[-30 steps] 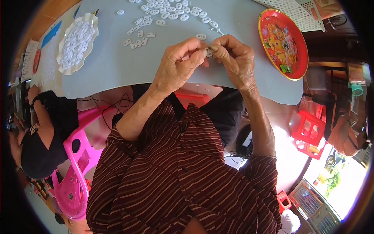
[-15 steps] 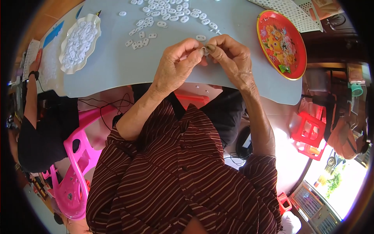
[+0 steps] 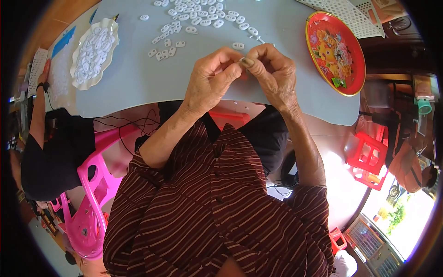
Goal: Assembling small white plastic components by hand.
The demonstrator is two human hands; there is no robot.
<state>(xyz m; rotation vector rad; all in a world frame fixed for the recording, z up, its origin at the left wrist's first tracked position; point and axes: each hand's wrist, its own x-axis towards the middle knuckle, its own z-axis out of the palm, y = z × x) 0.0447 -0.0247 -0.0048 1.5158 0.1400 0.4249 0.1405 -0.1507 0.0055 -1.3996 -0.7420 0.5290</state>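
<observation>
Over the grey table (image 3: 138, 83), my left hand (image 3: 214, 76) and my right hand (image 3: 272, 74) meet, thumbs and fingers pinched together. Between the fingertips a small white piece (image 3: 242, 59) shows, mostly hidden by the thumbs. Just beyond lies a white oval plastic piece with two holes (image 3: 238, 46). Close to the fingers of my right hand is a thin white stick-like part (image 3: 261, 40). Many similar white oval pieces (image 3: 196, 21) are scattered farther back, with several smaller two-holed white pieces (image 3: 167, 43) to the left.
At left stands a scalloped white dish (image 3: 80, 83) heaped with white pieces. A red, gold-rimmed tray (image 3: 355, 74) with a floral print is at right, a white perforated basket (image 3: 341, 18) behind it. Another person's hand (image 3: 44, 74) rests at the far left, near a pink chair (image 3: 92, 184).
My hands stay together, their fingertips shifting slightly. The right thumb has turned a little, and the white piece shows differently between the fingers. The whole view has moved slightly.
</observation>
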